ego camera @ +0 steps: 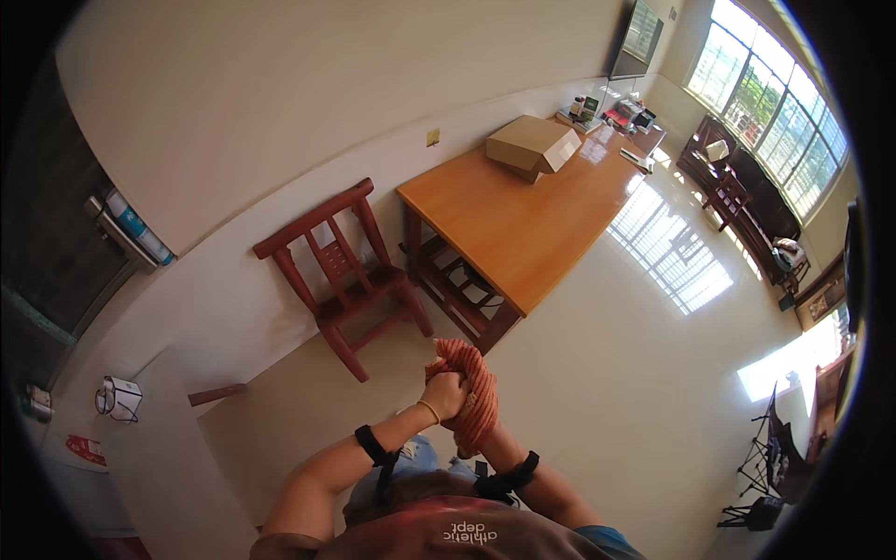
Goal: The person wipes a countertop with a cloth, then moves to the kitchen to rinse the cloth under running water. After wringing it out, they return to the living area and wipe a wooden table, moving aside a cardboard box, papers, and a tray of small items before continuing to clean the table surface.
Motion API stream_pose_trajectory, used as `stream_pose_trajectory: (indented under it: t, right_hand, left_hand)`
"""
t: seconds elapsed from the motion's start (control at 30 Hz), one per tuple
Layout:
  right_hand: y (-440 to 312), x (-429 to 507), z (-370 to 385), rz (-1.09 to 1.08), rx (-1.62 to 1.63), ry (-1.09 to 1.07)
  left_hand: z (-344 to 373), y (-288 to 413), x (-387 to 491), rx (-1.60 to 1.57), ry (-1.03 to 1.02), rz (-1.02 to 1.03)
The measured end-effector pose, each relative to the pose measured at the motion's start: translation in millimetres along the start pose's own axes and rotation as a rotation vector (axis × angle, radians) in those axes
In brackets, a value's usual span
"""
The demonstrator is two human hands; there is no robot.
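A ribbed orange-red cloth (pixel 477 392) is bunched up in front of my body, at the lower middle of the view. My left hand (pixel 445 396), with a yellow band at its wrist, is closed on the cloth from the left. Folds of the cloth wrap around and largely cover my right hand (pixel 483 430), so its fingers are hidden. Both hands are close together. Beyond them stand a red wooden chair (pixel 343 280) and an orange-brown wooden table (pixel 521 231).
An open cardboard box (pixel 528 143) lies on the table, with books and small items at its far end. A dark wooden bench (pixel 752 189) stands below the window. Folding chairs (pixel 770 448) are at the right, and a white box (pixel 120 399) is at the left.
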State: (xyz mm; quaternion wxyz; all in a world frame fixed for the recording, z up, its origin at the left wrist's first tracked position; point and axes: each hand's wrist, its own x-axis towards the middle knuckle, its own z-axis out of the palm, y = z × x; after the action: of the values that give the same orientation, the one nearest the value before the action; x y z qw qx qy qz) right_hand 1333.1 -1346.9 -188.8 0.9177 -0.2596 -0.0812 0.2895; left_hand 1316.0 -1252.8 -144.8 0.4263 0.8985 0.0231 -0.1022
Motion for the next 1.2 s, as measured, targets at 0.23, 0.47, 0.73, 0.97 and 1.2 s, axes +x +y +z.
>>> stream_pose_trajectory:
  t: [0.23,0.47,0.73,0.97,1.2]
  right_hand:
    - [-134,91,-61,-0.182,0.069,0.033]
    - [-165,215,-187,-0.355,-1.079,0.557]
    - [-141,346,-263,0.128,-2.305,0.104]
    - [-106,605,-266,-0.100,-2.314,0.121]
    - [5,683,-195,0.007,-2.345,-0.178]
  left_hand:
    - [-50,-19,103,0.154,0.140,0.451]
    - [-78,-104,207,-0.248,0.109,-0.210]
    - [-102,-176,228,-0.205,0.196,-0.676]
    - [-114,-174,210,-0.222,0.375,-0.845]
    - [-129,-144,181,-0.112,0.358,-1.024]
